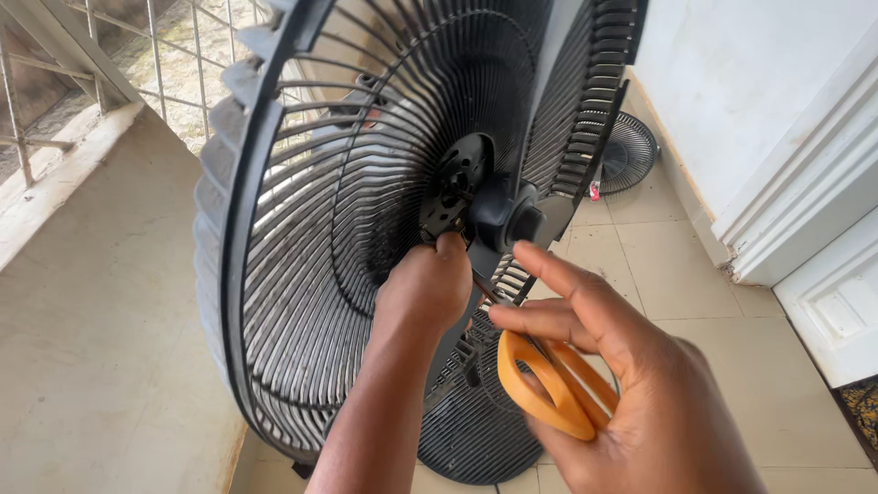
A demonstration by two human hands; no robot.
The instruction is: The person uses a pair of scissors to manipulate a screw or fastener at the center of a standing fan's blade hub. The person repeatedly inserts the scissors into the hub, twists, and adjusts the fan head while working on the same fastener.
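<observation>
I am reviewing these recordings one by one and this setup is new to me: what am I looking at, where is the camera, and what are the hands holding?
There is no machine here; a person works with bare hands, filmed by a camera on their head looking down. The left hand reaches inside the black plastic fan guard and touches the black motor hub at its centre. The right hand holds orange-handled scissors, their blades mostly hidden. A second round black grille lies on the beige tiled floor by the white wall.
</observation>
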